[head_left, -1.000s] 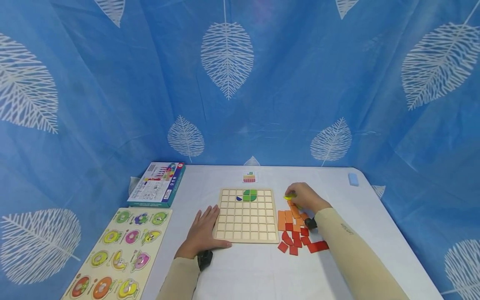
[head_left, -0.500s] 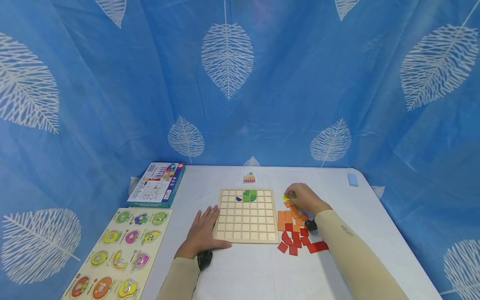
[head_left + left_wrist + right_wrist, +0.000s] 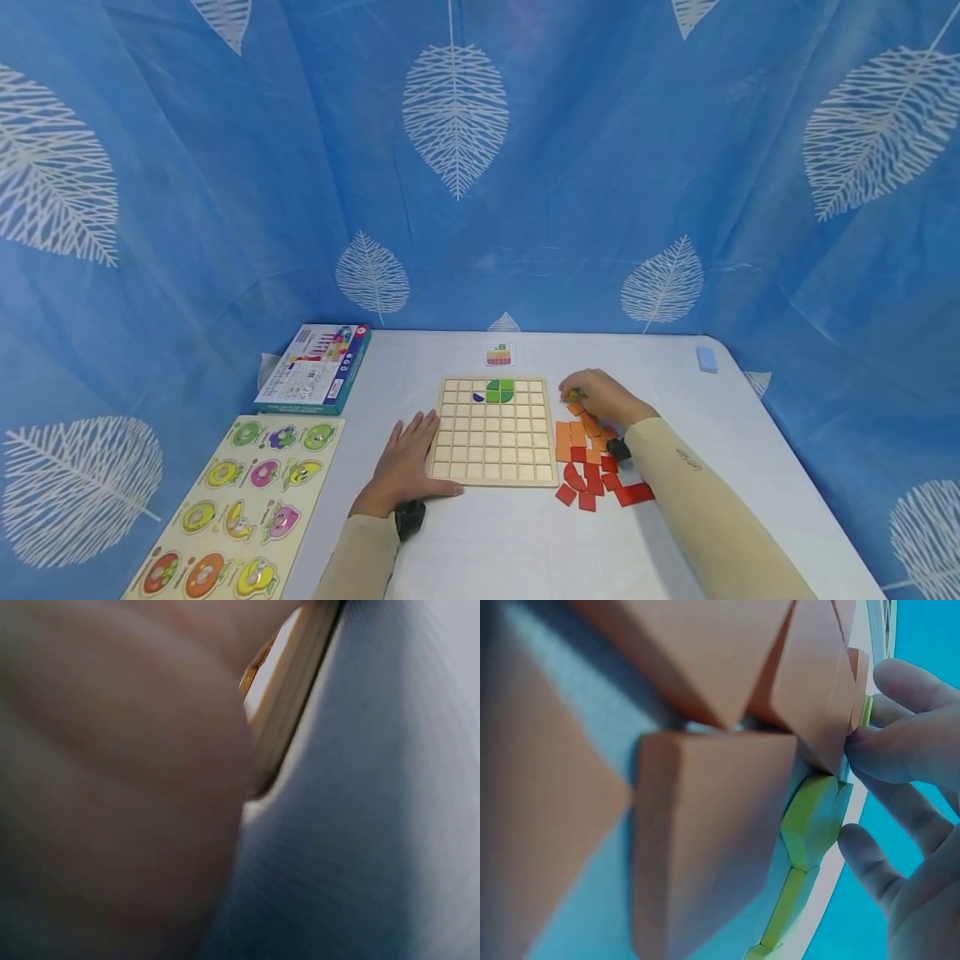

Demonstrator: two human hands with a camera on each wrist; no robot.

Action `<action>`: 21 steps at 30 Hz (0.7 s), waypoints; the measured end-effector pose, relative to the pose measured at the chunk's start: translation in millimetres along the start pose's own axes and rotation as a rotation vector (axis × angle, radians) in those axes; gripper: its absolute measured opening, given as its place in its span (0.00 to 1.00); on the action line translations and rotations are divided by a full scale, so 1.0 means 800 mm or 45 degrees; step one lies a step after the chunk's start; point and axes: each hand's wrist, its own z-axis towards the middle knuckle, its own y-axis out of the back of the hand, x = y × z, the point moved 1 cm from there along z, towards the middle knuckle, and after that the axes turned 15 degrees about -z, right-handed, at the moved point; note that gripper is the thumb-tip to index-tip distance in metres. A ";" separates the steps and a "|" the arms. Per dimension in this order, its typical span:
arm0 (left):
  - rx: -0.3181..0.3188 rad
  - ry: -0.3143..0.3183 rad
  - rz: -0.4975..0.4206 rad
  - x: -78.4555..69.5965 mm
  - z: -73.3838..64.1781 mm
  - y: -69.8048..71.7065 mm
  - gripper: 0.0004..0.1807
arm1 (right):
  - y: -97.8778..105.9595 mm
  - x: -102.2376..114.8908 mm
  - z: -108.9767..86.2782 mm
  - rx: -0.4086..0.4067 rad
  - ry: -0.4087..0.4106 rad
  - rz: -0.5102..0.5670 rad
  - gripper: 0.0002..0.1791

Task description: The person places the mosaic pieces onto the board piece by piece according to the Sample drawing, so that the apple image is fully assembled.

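My left hand [image 3: 405, 462] lies spread at the left side of the square wooden grid board [image 3: 492, 485], thumb along its front edge. The board holds green tiles [image 3: 500, 391] near its far side and a small blue half-round tile [image 3: 477, 397]. In the left wrist view, the palm hides most of the board [image 3: 289, 705]. To the right of the board, my right hand [image 3: 603, 396] bends over the tile pile, its fingertips pinching a yellow-green tile [image 3: 868, 710]. Other yellow-green tiles [image 3: 810, 817] lie under its fingers, beside orange tiles [image 3: 716, 825].
Red tiles [image 3: 592, 479] and more orange tiles [image 3: 564, 440] lie right of the board. A picture card [image 3: 500, 355] lies behind it. A game box [image 3: 315, 367] and fruit puzzle board [image 3: 262, 475] occupy the left; a light-blue block [image 3: 707, 359] sits far right.
My right hand has shifted slightly left toward the board, and its fingers now cover most of the yellow tile that showed at their tips. The left hand has stayed in place.
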 end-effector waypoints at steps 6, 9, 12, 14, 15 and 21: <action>0.005 0.007 0.006 0.000 0.000 0.000 0.77 | 0.003 0.005 0.000 0.008 0.030 -0.040 0.15; 0.001 0.003 0.001 -0.001 0.000 0.001 0.77 | 0.003 0.004 0.001 0.038 0.001 -0.047 0.09; 0.006 0.011 0.002 -0.002 0.000 0.001 0.78 | 0.002 0.002 0.002 0.063 -0.038 -0.039 0.06; 0.005 0.010 0.002 -0.002 0.001 0.001 0.78 | 0.002 0.002 0.001 0.073 -0.059 -0.032 0.06; 0.003 0.008 0.003 -0.002 0.001 0.001 0.78 | 0.002 0.001 0.001 0.076 -0.069 -0.030 0.06; 0.000 0.000 0.006 -0.002 0.000 0.002 0.78 | 0.004 0.005 -0.002 0.095 -0.084 -0.039 0.08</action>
